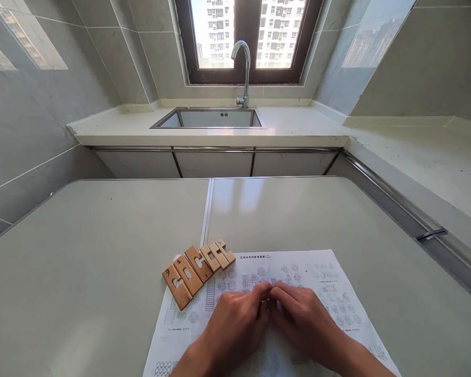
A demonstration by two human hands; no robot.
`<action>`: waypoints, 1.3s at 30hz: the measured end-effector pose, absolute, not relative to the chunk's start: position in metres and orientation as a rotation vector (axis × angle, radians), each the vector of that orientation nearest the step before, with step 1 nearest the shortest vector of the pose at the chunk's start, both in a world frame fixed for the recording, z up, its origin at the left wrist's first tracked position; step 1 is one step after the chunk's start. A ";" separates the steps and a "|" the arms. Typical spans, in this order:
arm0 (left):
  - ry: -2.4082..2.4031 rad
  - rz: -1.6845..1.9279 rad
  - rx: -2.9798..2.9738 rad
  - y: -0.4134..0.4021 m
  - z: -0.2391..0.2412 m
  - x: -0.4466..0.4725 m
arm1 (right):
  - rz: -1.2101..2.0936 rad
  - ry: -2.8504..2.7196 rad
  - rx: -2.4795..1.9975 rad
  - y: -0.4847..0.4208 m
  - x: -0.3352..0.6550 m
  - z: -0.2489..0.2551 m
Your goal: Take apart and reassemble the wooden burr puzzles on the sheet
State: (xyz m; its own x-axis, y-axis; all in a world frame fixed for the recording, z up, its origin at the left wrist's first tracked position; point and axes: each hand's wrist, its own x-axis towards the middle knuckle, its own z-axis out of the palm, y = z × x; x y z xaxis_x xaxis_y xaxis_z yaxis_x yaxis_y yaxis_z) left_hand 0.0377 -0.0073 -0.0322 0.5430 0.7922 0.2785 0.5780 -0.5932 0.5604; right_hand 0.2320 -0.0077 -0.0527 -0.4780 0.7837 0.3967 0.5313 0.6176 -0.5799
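Note:
My left hand [239,317] and my right hand [304,317] meet over the printed sheet [322,262], fingertips touching. Both are closed, with the fingers curled inward and the thumbs and inner fingers mostly hidden. Whether anything is between them cannot be seen. Just beyond my left hand, notched wooden puzzle pieces lie side by side in a slanting row across the sheet's upper left corner. The larger, darker ones [176,288] carry handwritten numbers; the smaller, paler ones [214,256] are at the row's right end. Small line diagrams and Chinese text cover the sheet.
The sheet lies on a pale table [82,251] with a seam down its middle. Past its far edge stands a white counter [113,125] with a sink [212,127] and a chrome faucet [246,73] under a window. Another counter [427,152] runs along the right.

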 end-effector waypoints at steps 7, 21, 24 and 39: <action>1.118 0.739 2.375 -0.007 -0.034 0.039 | 0.500 -2.191 -0.995 -0.007 0.231 -0.052; 1.119 0.751 2.366 -0.008 -0.033 0.037 | 0.419 -2.187 -0.963 -0.005 0.230 -0.051; 1.113 0.749 2.357 -0.008 -0.033 0.038 | 0.415 -2.193 -0.957 -0.005 0.230 -0.052; 1.090 0.750 2.351 -0.008 -0.032 0.038 | 0.387 -2.202 -0.947 -0.005 0.230 -0.052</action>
